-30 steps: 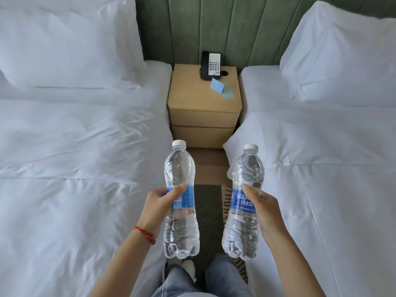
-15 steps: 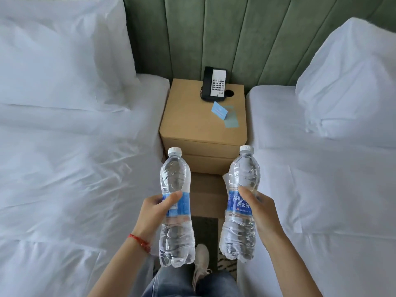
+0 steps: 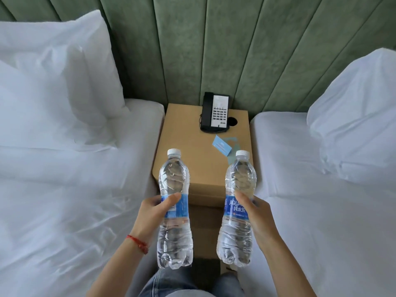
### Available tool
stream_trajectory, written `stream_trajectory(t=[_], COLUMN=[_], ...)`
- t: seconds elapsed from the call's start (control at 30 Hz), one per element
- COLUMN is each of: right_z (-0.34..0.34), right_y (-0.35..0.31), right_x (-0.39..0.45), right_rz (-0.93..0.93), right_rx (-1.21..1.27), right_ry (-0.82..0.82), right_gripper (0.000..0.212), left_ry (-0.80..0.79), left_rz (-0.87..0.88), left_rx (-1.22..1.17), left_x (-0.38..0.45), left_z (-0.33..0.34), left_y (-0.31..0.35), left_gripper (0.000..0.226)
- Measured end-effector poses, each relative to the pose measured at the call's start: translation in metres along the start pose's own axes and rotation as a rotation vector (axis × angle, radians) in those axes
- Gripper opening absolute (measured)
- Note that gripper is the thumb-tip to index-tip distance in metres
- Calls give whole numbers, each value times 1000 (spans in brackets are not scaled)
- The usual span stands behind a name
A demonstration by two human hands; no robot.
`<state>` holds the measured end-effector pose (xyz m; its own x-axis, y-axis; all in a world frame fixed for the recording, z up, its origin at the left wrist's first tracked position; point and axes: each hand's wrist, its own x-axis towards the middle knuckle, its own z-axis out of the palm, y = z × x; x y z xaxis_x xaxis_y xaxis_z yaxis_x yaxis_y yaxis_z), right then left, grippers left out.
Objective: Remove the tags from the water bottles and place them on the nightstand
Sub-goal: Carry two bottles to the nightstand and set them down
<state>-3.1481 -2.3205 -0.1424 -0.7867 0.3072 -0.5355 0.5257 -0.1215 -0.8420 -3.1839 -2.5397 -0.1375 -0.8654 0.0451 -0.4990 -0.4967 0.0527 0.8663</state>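
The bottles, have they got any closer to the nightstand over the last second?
Yes. Both bottles, held upright in the left hand and right hand, have advanced toward the nightstand; their caps now overlap its top, where earlier they showed below its drawers.

both hands forward at matching height; left hand (image 3: 152, 213) and right hand (image 3: 257, 213) each wrapped around an upright bottle

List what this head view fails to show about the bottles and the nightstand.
- Left bottle: label text hidden by left hand.
- Right bottle: label partly covered by right hand.
- Blue cards on nightstand: print too small.
- Telephone keys: blurred.
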Motion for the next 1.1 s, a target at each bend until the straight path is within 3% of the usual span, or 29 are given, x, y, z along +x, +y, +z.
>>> stream_trajectory(t=[0.13,0.47,0.77,0.9,1.1], right_z=[24,56,75,87,116], right_y=[-35,-95,-139,-148,-150], right_x=[46,141,235,272,325], right_rz=[-17,-3,-45,-73,-145], right_rx=[6,-1,-35,-63,-57], right_ry=[6,-24,-121,-111,-64], right_gripper=[19,18,8,22,12], left_ry=[7,35,120,145,136], left_rz=[40,6,29,36,67], left_rx=[13,-33,5,35,74], left_x=[55,154,233,269,336], left_z=[-8,-7,9,11,5], left_y=[38,87,115,123,126], left_gripper=[66,22,22,25,7])
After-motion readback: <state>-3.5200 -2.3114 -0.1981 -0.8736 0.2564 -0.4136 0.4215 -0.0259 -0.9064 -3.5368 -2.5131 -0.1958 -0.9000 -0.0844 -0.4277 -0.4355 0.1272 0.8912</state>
